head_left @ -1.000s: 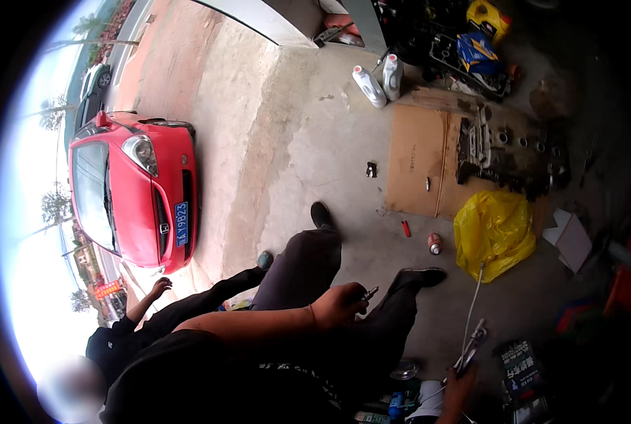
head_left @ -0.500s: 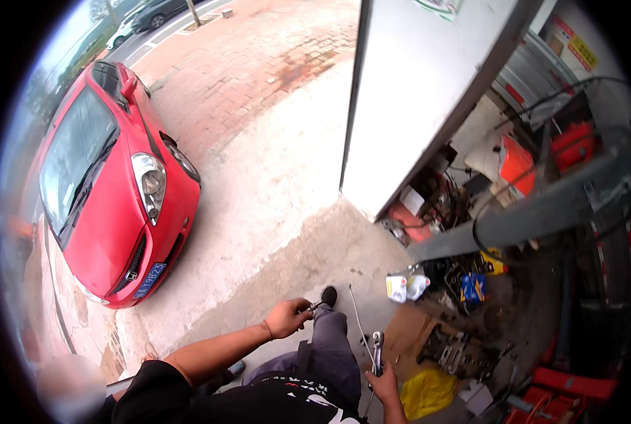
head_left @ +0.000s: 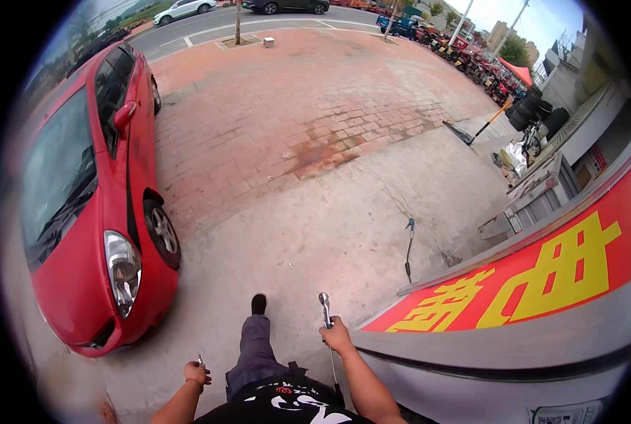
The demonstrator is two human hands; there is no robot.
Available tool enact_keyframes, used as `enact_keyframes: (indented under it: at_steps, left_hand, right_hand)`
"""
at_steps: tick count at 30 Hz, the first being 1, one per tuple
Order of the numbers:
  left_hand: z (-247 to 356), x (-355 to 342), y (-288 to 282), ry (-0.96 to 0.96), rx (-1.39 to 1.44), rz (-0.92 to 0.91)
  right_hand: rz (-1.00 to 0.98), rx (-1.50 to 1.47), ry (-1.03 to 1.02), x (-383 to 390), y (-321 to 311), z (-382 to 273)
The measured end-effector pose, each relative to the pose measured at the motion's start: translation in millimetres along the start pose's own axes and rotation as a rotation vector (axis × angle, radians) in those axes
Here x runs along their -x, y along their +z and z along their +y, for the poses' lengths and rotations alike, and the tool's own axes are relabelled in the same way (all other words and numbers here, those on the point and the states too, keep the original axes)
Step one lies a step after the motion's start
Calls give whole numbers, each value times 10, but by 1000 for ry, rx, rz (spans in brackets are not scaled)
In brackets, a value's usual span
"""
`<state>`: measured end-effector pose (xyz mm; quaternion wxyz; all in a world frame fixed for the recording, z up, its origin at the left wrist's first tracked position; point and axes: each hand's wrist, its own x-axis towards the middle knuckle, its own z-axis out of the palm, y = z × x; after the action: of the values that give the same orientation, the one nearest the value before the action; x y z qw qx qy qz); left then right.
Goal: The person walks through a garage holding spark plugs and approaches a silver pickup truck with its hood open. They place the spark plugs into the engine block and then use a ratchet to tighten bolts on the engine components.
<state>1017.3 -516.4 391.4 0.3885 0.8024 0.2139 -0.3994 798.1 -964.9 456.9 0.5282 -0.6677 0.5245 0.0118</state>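
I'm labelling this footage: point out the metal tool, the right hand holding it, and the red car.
Metal tool (head_left: 325,309), head view: its shaft, below the rounded head.
Right hand (head_left: 339,336), head view: back of the hand.
Red car (head_left: 74,283), head view: the hood.

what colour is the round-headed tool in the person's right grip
Silvery metal; the round-headed tool in the right grip shows best in the head view.

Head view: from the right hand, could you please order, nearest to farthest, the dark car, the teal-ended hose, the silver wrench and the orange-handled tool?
1. Silver wrench: in the right hand.
2. Teal-ended hose: on the concrete, ahead, right.
3. Orange-handled tool: farther ahead, right.
4. Dark car: on the road, ahead.
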Motion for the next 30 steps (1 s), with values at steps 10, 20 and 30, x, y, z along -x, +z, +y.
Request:
enact_keyframes:
  at_steps: [10,20,30]
  left_hand:
    - [5940,-2063,3521,507,-339,-215]
    - [10615,-2883,8146,742,-351,-321]
    - [11894,-3509,11763,6,-759,-52]
  right_hand:
    - [292,-78,-19,-3337,-2434,-2116]
    - [189,-724,284,-7088,-5280,-1596]
    - [381,-476,509,-10294,-8952,-1487]
